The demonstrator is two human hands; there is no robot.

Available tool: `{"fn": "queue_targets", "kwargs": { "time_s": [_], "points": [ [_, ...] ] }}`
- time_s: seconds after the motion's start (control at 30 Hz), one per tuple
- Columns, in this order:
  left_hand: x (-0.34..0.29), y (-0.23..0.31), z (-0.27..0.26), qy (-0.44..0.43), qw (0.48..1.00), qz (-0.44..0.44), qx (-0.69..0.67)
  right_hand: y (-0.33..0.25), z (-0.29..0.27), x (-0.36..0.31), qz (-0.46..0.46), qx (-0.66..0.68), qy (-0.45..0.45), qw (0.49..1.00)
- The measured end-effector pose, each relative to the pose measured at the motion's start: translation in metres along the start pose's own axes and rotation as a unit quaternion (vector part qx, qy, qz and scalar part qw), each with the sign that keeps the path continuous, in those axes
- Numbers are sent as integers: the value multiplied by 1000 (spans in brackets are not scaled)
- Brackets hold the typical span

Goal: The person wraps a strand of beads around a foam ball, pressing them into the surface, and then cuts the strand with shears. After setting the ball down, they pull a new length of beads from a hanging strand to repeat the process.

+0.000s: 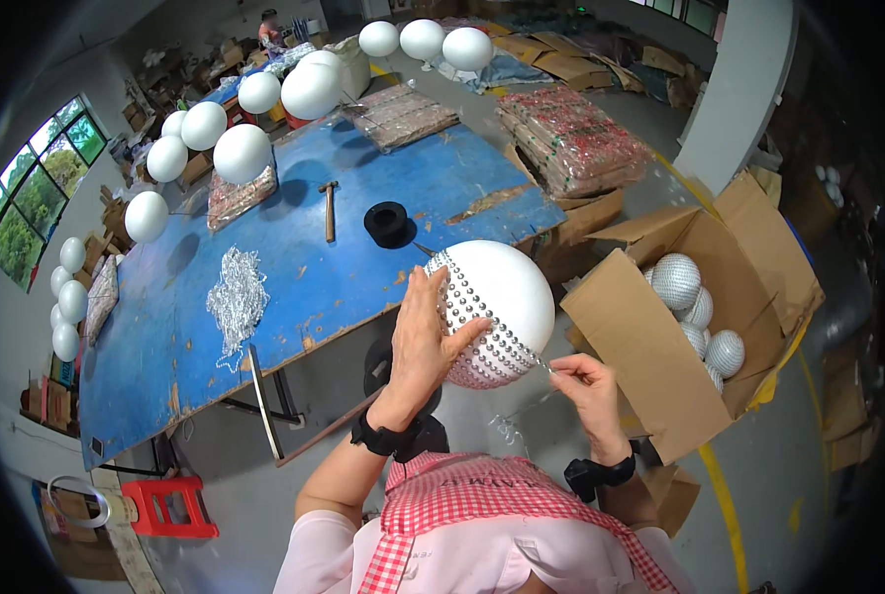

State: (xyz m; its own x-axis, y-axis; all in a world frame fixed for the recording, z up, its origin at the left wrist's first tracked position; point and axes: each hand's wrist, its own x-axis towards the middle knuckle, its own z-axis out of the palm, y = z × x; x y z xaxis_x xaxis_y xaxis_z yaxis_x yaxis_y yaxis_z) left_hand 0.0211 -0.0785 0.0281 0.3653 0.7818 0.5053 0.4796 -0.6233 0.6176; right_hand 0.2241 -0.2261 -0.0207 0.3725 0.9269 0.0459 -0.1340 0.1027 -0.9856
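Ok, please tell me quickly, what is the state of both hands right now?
Left hand: open, spread against the white ball.
Right hand: closed, pinching a silver bead string.

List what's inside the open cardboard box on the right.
Inside the cardboard box sit several round balls with silvery stripes around them. The near wall and the upper balls cover the bottom, so anything lower down can't be seen.
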Motion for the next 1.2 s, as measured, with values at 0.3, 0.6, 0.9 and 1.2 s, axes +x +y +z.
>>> {"fn": "queue_targets", "kwargs": {
  "time_s": [0.3, 0.6, 0.9, 1.2],
  "points": [
    [-2, 5, 6, -21, 997, 47, 65, 31, -9, 6, 37, -160, -65, 984],
    [-8, 9, 4, -30, 987, 74, 141, -16, 3, 9, 59, 87, -43, 993],
    [-16, 16, 5, 10, 983, 80, 167, -24, 14, -1, 4, -21, -65, 998],
    [-14, 16, 5, 14, 995, 66, 79, 9, 8, 4, -48, -232, 22, 971]
  ]
}}
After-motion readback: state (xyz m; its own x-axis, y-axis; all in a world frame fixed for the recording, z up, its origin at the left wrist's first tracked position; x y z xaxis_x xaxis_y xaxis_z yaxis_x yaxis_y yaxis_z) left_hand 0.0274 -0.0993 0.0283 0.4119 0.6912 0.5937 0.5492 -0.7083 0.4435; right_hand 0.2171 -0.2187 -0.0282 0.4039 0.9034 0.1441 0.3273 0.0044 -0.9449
